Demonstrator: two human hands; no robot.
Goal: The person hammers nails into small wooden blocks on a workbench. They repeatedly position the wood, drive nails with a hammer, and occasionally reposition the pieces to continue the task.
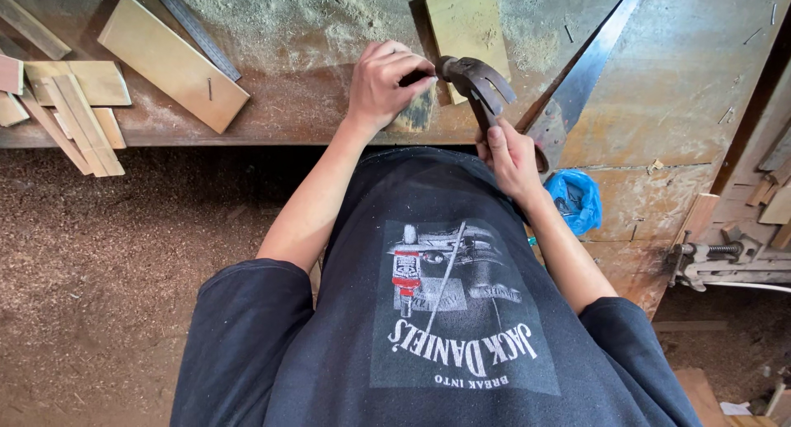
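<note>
1. A claw hammer (476, 82) hangs over the workbench (659, 89) edge, head near a small dark wood block (417, 114).
2. The right hand (512, 157) is closed around its handle.
3. The left hand (386, 82) pinches down on the block, fingers curled.
4. A handsaw (587, 72), plywood offcuts (169, 60) and sawdust (272, 19) lie around.

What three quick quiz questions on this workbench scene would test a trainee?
1. True or false: the right hand grips a claw hammer.
2. What does the left hand press on the workbench? A) a small wood block B) a blue bag C) a clamp
3. Which tool lies just right of the hammer?

Key: 1 true. 2 A. 3 the handsaw.
</note>
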